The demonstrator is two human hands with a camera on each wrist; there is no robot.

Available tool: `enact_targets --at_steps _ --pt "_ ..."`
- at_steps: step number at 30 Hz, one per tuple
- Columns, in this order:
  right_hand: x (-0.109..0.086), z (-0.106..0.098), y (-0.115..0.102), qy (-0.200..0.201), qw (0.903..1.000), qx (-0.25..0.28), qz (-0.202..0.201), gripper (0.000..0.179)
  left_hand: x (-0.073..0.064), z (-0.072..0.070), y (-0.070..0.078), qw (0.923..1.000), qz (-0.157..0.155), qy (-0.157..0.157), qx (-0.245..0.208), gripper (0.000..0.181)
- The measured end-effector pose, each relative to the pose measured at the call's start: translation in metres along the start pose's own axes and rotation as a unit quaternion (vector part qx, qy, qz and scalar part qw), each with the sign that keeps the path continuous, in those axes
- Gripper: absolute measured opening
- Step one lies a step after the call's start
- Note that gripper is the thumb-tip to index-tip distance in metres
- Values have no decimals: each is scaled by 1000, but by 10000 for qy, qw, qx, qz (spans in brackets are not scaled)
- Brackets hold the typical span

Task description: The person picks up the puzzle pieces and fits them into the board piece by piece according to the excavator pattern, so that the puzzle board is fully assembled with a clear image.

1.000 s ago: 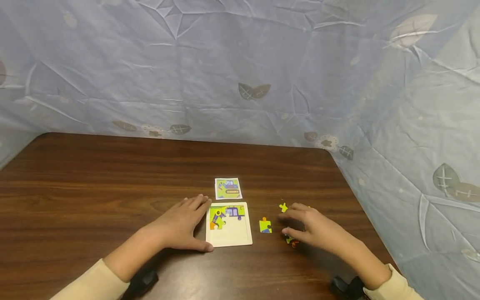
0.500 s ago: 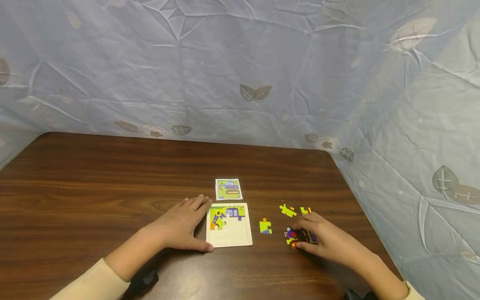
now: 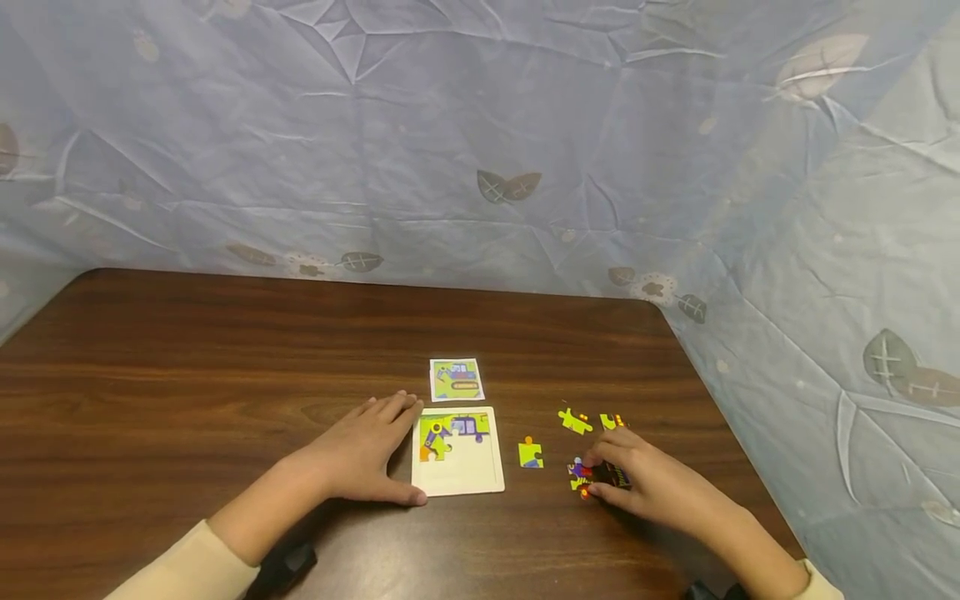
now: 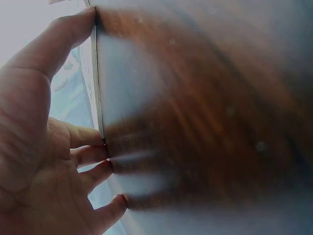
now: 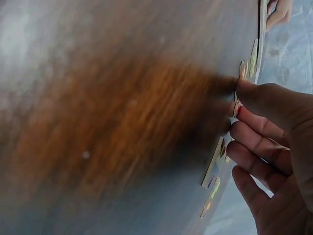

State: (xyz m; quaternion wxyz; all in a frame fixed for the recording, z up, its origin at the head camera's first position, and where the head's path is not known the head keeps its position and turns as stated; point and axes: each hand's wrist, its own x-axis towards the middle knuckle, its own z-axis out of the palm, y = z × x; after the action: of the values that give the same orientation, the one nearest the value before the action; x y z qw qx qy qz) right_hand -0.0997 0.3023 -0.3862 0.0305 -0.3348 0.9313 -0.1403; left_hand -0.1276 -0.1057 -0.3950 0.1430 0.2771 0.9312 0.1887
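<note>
The white tray [image 3: 474, 475] lies flat; joined pieces [image 3: 429, 451] cover its far side and part of its left. To its right lies a green piece [image 3: 528, 454] with blue corner; further right, purple-red pieces [image 3: 577, 471], partly hidden, and, farther away, green pieces [image 3: 574, 422].

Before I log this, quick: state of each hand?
Left hand: open, touching the puzzle board.
Right hand: at a puzzle piece; grip cannot be told.

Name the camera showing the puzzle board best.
The head view, looking down on the puzzle board and its partly filled face. The left wrist view gives its edge only; the right wrist view, a thin sliver near the top right.
</note>
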Motion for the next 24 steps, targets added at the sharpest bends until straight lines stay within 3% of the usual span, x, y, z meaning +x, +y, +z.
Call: enact_targets --at_steps 10,24 --pt "8 4 0 60 10000 13 0 14 0 0 1 10000 -19 -17 -24 121" --pt "68 11 -45 44 9998 48 -204 17 0 2 -2 10000 -30 23 -29 121"
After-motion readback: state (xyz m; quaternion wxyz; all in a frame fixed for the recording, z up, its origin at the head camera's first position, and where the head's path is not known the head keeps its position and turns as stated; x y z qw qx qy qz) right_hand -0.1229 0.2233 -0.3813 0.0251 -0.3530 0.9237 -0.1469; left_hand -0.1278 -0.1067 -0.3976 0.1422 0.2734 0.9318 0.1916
